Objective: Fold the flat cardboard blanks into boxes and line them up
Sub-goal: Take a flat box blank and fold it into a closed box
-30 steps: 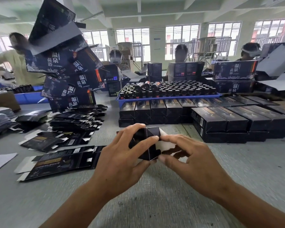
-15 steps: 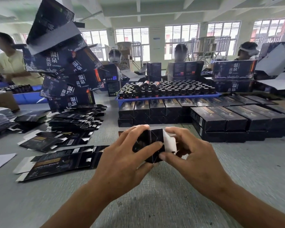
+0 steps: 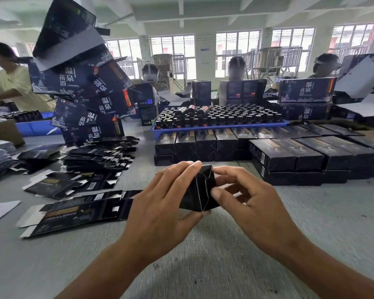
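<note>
Both hands (image 3: pixel 203 203) gripping black box (image 3: pixel 200 190), blue tray (image 3: pixel 220 127) full of bottles (image 3: pixel 225 117)

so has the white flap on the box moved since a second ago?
Yes. The white flap is now folded in: the box end shows black, closed, in front of the fixed row of boxes, held by both hands.

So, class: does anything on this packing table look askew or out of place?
Yes: the tall stack of large printed boxes at back left leans unevenly, its boxes tilted at different angles, unlike the neat rows of folded boxes.
</note>
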Available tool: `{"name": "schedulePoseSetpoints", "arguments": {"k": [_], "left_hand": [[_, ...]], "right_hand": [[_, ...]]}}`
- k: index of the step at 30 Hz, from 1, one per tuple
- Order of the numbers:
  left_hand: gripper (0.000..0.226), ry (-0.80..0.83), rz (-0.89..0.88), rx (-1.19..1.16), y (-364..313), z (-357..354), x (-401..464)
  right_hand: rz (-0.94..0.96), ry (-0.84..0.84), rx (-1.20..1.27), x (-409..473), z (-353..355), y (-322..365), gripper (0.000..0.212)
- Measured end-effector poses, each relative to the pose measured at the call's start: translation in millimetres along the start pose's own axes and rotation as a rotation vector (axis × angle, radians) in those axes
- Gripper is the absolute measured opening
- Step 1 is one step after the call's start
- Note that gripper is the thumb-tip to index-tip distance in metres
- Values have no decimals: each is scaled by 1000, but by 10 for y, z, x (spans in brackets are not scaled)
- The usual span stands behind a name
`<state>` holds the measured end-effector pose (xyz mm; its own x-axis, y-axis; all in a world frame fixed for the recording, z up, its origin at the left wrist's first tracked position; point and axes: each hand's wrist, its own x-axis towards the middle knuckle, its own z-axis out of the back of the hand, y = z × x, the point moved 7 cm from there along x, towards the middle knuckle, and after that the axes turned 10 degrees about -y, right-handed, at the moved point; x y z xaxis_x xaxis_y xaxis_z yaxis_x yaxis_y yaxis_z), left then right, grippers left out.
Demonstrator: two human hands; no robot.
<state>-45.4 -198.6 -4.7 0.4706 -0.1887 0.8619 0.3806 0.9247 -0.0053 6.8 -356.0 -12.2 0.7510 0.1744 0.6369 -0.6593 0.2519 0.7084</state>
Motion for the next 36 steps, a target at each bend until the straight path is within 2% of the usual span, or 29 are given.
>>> {"name": "schedulePoseSetpoints", "arguments": {"k": [2, 11, 15, 27, 36], "left_hand": [[84, -2, 4, 13, -28, -7, 4], [89, 6, 7, 13, -58, -57, -20], [81, 16, 9, -5, -96, -49, -14], [80, 47, 9, -55, -131, -46, -1], [81, 36, 28, -73, -76, -29, -6]], "right_hand": [[-52, 7, -3, 9, -7, -44, 33], [-205, -3, 175, 31, 4, -153, 15], [-183, -43, 146, 26, 26, -141, 11], [-114, -102, 31, -2, 48, -85, 10], [-123, -27, 70, 35, 44, -93, 12]]}}
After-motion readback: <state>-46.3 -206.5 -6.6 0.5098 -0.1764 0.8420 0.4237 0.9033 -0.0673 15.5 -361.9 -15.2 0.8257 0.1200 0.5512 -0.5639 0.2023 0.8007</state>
